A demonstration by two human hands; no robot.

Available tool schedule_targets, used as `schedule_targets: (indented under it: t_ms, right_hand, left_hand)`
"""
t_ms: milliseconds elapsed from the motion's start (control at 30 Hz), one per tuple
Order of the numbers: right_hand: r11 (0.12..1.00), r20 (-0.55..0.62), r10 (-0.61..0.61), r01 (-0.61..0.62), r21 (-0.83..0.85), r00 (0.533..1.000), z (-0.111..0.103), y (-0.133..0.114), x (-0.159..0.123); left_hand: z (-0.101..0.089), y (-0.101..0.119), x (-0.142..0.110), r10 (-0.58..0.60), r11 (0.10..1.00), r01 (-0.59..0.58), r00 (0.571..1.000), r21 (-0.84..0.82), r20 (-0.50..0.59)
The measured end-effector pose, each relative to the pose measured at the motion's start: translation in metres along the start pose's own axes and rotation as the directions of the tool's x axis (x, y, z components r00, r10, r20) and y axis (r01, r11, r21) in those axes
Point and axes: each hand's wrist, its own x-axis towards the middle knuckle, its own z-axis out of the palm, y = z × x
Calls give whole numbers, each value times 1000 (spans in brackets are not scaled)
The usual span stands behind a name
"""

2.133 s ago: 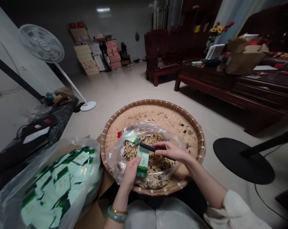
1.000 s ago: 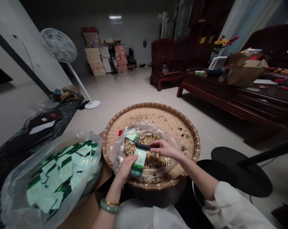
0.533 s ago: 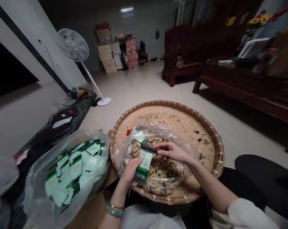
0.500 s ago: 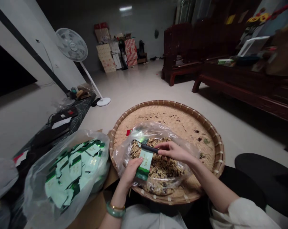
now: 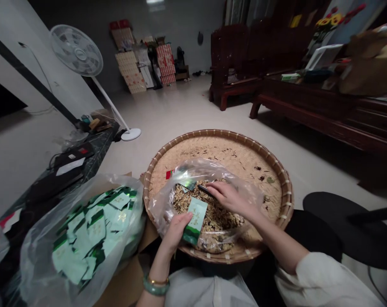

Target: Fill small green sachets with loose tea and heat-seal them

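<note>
Head view: the left hand (image 5: 177, 233) pinches a pale green sachet (image 5: 197, 218) by its lower edge, long axis near upright, top leaning away, over a clear plastic bag (image 5: 159, 209) of dried flakes (image 5: 219, 217) in a round bamboo tray (image 5: 219, 143); right-hand fingers (image 5: 222, 192) pinch a slim black tool (image 5: 205, 188) pointing left.

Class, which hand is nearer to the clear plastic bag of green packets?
Left. The left hand is just right of the clear plastic bag of green packets; the right hand is farther right, above the dried leaves.
</note>
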Motion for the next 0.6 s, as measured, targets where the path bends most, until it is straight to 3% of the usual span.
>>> schedule_targets:
  t_ms: [67,300,400,467,533,567,600]
  right_hand:
    - [990,26,-91,88,115,995,11,-13,-1]
    - [976,-46,-111,118,182,993,32,-15,-6]
    - [948,-39,-41,51,313,998,31,-10,-5]
    - [878,30,50,-59,476,998,30,-4,-1]
    - [781,103,147,-179,599,984,28,4,3]
    - [743,126,185,-223,631,975,27,8,5]
    - [721,143,208,-251,645,968,27,13,7]
  left_hand:
    - [2,-1,0,8,998,-9,1000,65,14]
    - [15,0,2,-7,992,0,998,122,61]
    - [17,4,0,-39,995,31,996,96,85]
    - [12,10,-6,-19,1000,18,999,12,41]
    - [3,20,-14,118,981,-136,985,-136,-128]
    - [-3,26,-18,240,934,-293,939,-204,-248]
    - [-9,30,-21,366,859,-458,861,-227,-354]
